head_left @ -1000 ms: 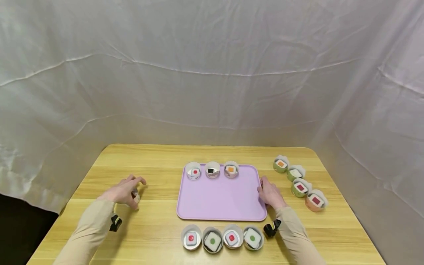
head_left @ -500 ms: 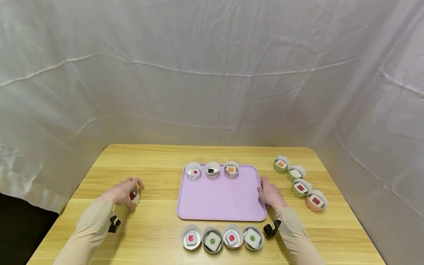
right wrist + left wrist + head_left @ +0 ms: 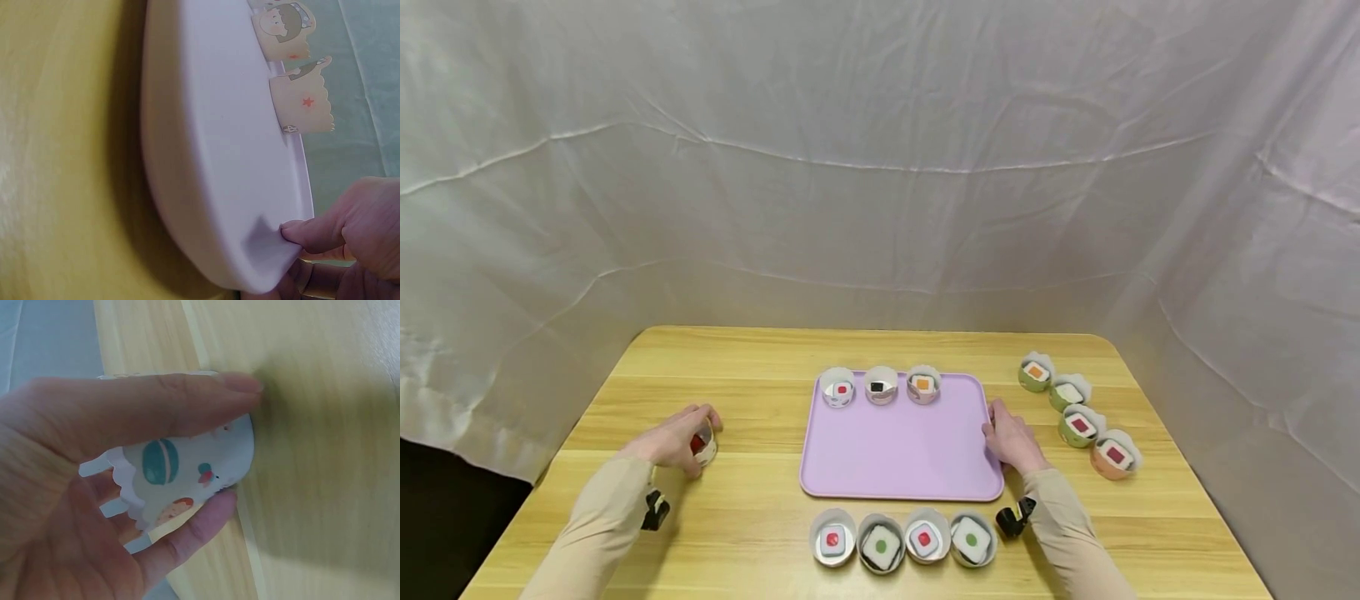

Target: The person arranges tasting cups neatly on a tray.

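While four filled paper cups (image 3: 882, 546) line the table's (image 3: 737, 533) near side, the left hand (image 3: 672, 439) grasps one patterned paper cup (image 3: 197, 459) between thumb and fingers, left of the lilac tray (image 3: 898, 446). The right hand (image 3: 1015, 442) pinches that single tray's right rim. Four cups (image 3: 1081, 427) stand farther right; three cups (image 3: 881, 387) stand along its far edge. Loading looks begun: three of twelve aboard, nine off.
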